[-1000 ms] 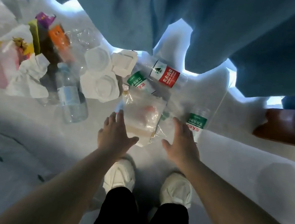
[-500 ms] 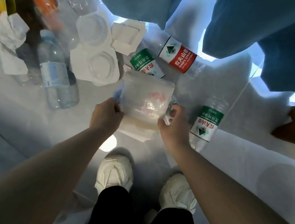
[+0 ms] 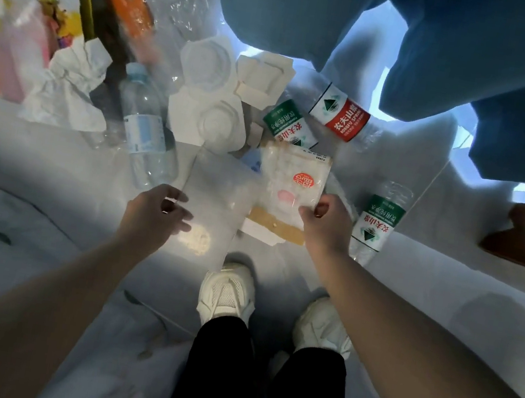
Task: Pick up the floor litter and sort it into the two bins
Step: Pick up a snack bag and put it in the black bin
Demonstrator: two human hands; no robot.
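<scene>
Clear plastic is in both your hands. Your left hand (image 3: 156, 212) pinches the left edge of a limp see-through bag (image 3: 221, 188), thumb and fingers closed on the film, with fingertips showing dimly through it. Your right hand (image 3: 326, 221) pinches the lower right corner of a flat, crinkly packet (image 3: 289, 175) that bears a round red sticker. The two pieces overlap between your hands, just ahead of your white shoes (image 3: 226, 292). Whether either is clear of the floor (image 3: 50, 170) I cannot tell.

Under the packet's near edge lies a tan and white card (image 3: 270, 229). Just right of your right hand lies a green-label bottle (image 3: 377, 221). Beyond the packet lie a second green-label bottle (image 3: 286, 123) and a red-label bottle (image 3: 339, 114), close together. Ahead of your left hand lies a blue-label bottle (image 3: 145, 130) beside stiff white moulded trays (image 3: 209, 96) and crumpled paper (image 3: 68, 86).

Pale bare floor opens to your left and on the far right. Blue cloth (image 3: 320, 10) hangs over the far side.
</scene>
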